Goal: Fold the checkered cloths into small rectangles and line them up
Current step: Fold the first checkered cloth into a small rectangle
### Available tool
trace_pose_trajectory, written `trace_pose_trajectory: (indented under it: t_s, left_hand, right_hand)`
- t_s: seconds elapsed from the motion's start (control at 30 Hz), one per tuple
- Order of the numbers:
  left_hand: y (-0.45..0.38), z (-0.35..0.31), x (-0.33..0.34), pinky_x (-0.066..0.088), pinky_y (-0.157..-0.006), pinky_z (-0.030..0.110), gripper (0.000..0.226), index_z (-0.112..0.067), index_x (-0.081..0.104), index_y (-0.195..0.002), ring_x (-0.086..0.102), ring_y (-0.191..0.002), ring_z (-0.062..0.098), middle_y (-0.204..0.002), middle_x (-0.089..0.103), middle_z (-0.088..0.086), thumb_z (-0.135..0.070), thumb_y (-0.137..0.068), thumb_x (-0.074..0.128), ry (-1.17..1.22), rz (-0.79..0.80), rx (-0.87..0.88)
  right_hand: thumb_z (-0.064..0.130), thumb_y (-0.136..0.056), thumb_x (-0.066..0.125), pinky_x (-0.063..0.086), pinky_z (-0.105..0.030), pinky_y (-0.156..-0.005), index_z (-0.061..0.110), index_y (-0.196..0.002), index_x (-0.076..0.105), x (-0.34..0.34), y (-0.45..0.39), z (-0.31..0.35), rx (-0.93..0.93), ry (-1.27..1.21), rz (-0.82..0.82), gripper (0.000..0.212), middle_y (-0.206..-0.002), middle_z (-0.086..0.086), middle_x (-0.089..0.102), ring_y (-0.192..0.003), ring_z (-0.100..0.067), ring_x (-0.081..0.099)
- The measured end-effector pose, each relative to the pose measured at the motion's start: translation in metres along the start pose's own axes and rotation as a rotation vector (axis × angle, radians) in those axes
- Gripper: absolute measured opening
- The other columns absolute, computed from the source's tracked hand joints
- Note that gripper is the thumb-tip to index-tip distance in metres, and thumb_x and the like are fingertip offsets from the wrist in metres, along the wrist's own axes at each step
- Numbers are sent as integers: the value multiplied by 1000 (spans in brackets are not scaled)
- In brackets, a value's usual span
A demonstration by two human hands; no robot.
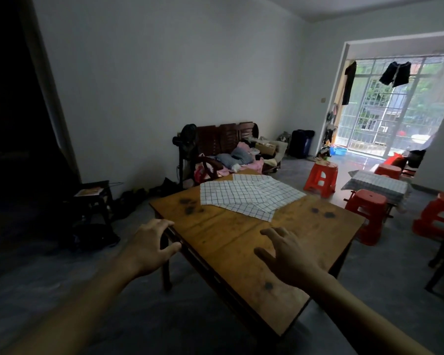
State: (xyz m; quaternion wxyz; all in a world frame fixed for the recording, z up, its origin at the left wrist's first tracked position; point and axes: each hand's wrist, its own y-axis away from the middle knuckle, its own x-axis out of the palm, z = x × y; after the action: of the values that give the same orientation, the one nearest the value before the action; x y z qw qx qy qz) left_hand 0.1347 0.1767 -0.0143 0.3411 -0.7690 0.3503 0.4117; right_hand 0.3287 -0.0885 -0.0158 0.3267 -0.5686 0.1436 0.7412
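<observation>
Several white checkered cloths [249, 194] lie flat and overlapping on the far half of a brown wooden table [241, 242]. My left hand [149, 247] hovers at the table's left edge, fingers spread, holding nothing. Over the near middle of the table, my right hand [287, 254] is stretched forward with fingers apart and empty. Both hands are well short of the cloths.
Red plastic stools [321, 178] [367, 213] [436, 216] stand to the right of the table. A low table with a checked cover [377, 187] sits behind them. A cluttered wooden sofa [231, 152] and a fan [187, 147] stand against the far wall. A dark stool [95, 198] is at left.
</observation>
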Motion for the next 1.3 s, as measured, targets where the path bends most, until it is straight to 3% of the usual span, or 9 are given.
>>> trace_pose_trajectory:
  t_s: [0.2,0.4,0.63,0.97,1.3]
  left_hand:
    - [-69,83,-6,44,-97,30,60,-26,47,-137,46,-122,12,-138,47,-5,-51,-86,64,63,16,-18]
    - [-143,160,-16,45,-94,29,55,-25,50,-133,48,-118,11,-133,50,-6,-50,-86,65,128,-9,-18]
    - [-208,224,-8,39,-90,25,49,-26,50,-131,46,-118,10,-133,48,-8,-45,-88,65,124,6,-21]
    - [-373,288,17,38,-99,26,51,-25,49,-134,44,-124,12,-137,46,-7,-46,-89,64,76,67,-48]
    - [-525,372,2,40,-100,27,52,-28,48,-135,42,-122,9,-137,45,-9,-49,-89,62,51,67,-48]
  right_hand:
    - [60,-91,45,42,-32,-103,29,-142,37,40,-88,44,-6,7,46,60,-149,3,34,-127,-13,41]
    - [64,-90,43,45,-33,-99,32,-140,36,74,-183,84,21,34,67,60,-147,5,37,-117,-13,51]
    - [60,-92,44,39,-37,-107,32,-143,33,121,-276,110,2,41,105,59,-153,3,30,-136,-17,33]
    - [52,-95,46,42,-38,-103,30,-136,41,174,-467,98,-13,-128,57,48,-146,0,39,-128,-18,40]
    - [53,-93,50,40,-42,-108,31,-144,34,205,-646,127,22,-134,148,58,-152,0,31,-136,-20,33]
